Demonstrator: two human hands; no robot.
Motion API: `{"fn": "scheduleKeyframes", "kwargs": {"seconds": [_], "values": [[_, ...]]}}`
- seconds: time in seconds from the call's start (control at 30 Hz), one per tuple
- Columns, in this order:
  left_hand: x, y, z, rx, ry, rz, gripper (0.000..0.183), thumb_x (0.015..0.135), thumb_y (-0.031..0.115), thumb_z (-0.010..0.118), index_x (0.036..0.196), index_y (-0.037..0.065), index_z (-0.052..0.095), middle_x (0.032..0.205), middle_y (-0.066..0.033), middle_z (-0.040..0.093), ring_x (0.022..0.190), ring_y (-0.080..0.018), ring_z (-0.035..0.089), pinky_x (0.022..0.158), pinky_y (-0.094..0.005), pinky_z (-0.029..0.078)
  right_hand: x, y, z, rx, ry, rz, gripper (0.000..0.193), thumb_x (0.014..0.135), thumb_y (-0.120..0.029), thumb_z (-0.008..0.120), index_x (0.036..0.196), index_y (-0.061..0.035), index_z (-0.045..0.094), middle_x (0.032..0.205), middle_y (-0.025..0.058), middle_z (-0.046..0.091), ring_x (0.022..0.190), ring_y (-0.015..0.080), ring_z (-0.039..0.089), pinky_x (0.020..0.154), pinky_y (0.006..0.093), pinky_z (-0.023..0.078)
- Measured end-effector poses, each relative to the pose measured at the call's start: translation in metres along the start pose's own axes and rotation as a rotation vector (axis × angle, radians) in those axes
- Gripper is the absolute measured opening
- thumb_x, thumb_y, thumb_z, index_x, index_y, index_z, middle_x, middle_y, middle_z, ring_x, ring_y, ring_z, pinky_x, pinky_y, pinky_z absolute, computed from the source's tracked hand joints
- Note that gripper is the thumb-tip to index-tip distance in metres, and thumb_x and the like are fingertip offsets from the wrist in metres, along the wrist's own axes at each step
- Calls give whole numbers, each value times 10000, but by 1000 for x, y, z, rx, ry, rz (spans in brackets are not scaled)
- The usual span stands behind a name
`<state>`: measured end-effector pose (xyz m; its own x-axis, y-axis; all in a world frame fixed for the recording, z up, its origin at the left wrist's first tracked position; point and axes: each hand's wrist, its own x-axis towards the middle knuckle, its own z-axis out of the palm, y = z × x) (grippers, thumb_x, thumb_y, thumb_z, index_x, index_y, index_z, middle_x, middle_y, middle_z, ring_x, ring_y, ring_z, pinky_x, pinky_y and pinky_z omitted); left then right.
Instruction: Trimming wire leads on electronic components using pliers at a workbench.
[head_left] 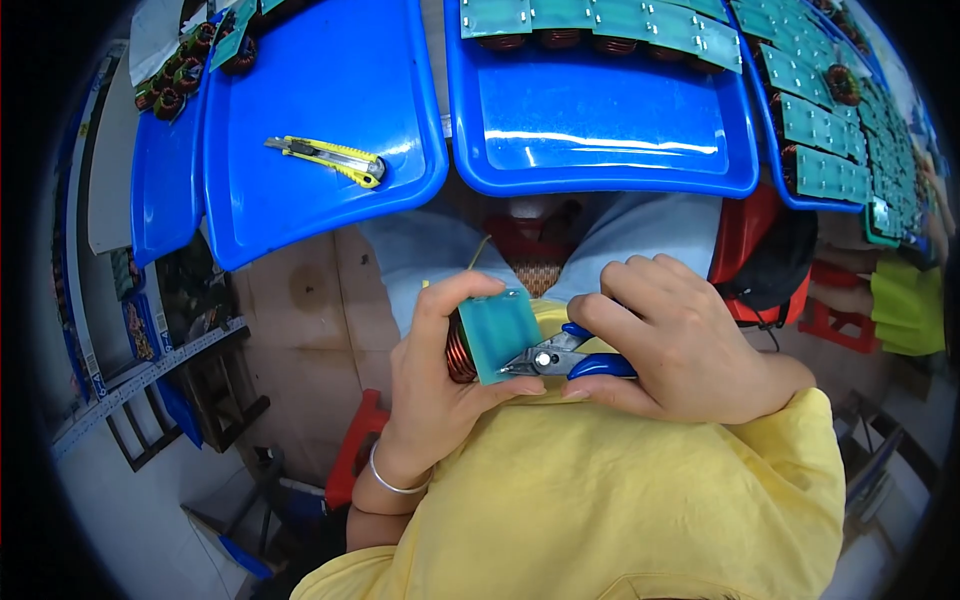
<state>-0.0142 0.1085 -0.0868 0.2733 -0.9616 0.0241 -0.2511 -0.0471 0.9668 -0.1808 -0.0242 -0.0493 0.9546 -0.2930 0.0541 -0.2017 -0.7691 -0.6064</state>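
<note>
My left hand (pixel 432 365) grips a small green circuit board (pixel 497 330) by its edges, thumb below and fingers over the top. On the board's left side sits a copper-wound coil (pixel 460 352), partly hidden by my fingers. A thin yellowish wire (pixel 481 250) sticks up behind the board. My right hand (pixel 670 340) is closed round the blue handles of a pair of side cutters (pixel 560 360). The cutters' jaws meet the board's lower right corner; whether they are closed on a lead there is too small to tell.
Ahead, a blue tray (pixel 400 190) carries a yellow utility knife (pixel 330 160). Beside it another blue tray (pixel 600 180) has several green boards (pixel 640 25) with coils along its far side. More boards fill a tray (pixel 825 125) at the right. Red stools (pixel 365 440) stand below.
</note>
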Motion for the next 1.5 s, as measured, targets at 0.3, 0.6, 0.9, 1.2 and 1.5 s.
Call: {"fn": "scheduleKeyframes", "kwargs": {"seconds": [0.3,0.6,0.9,1.2,1.5], "values": [[0,-5,1,44,-44,-193,565,695,259,782,1114,55,462,913,-22,517,801,-99,516,699,-210,428,2,11,9,92,-99,37,401,755,-371,653,925,-33,523,726,129,452,664,312,488,605,389,386],[5,-108,24,-229,-271,-882,244,885,157,564,1079,34,479,756,-55,544,547,-71,506,416,-183,365,17,82,98,580,-575,494,423,940,-379,397,990,-1,580,736,187,590,713,348,572,615,384,442],[5,-52,10,-516,-33,-450,217,898,98,465,1091,-1,465,830,-124,623,566,-117,558,477,-203,413,5,45,37,311,-222,375,354,879,-355,516,882,0,526,716,172,542,720,348,551,657,389,434],[7,-2,14,-494,59,-351,722,638,520,732,1077,19,455,848,-108,623,621,-126,593,523,-197,450,2,23,6,19,15,166,354,756,-315,660,908,-29,517,818,146,536,754,344,538,644,399,428],[-3,5,5,-361,-2,-237,699,558,159,867,1110,47,453,1031,-51,523,933,-126,542,792,-246,463,0,14,-2,-121,77,79,373,769,-371,650,861,-36,512,709,102,492,648,267,532,594,346,433]]}}
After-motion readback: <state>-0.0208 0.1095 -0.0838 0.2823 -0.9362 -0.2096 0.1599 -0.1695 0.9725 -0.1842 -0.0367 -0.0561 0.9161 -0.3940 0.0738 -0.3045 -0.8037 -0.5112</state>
